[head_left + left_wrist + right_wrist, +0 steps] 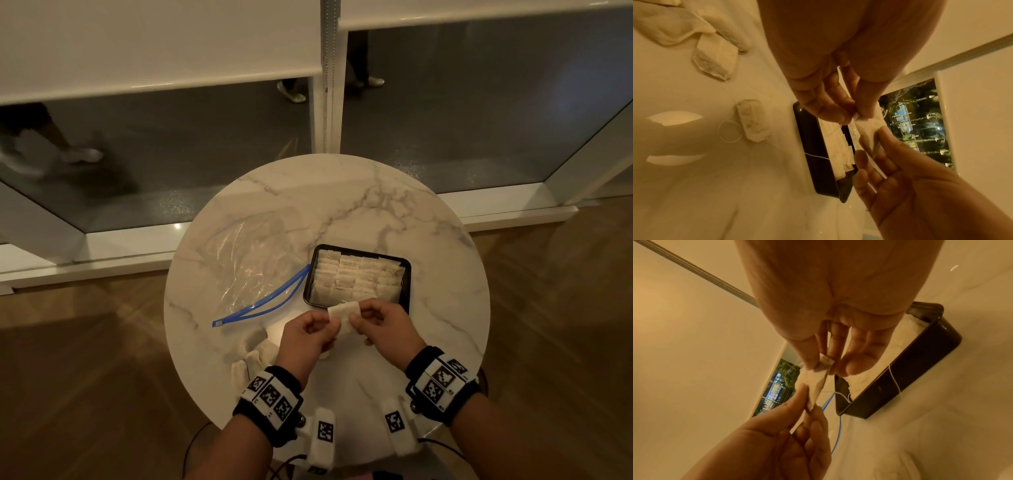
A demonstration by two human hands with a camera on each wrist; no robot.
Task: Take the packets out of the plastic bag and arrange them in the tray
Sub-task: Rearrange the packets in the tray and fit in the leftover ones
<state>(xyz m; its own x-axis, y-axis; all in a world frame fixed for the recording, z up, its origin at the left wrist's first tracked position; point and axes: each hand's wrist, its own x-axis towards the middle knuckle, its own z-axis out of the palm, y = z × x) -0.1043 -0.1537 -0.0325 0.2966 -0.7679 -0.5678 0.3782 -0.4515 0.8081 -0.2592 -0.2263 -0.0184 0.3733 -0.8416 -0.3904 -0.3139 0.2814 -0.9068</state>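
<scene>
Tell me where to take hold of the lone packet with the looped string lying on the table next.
Pinch that packet across its narrow width, near the middle, coming straight down from above. It lies flat on the table, clear of the other loose packets and apart from the tray, so both long edges look free. Keep the grip off the string loop beside it, which could snag.

Indoor lounge or lobby setting: round marble table point(342, 205), wood floor point(85, 359), roller blinds point(154, 41) over large windows point(462, 113).

Black tray point(406, 265), white-grey marbled table point(342, 192)
</scene>
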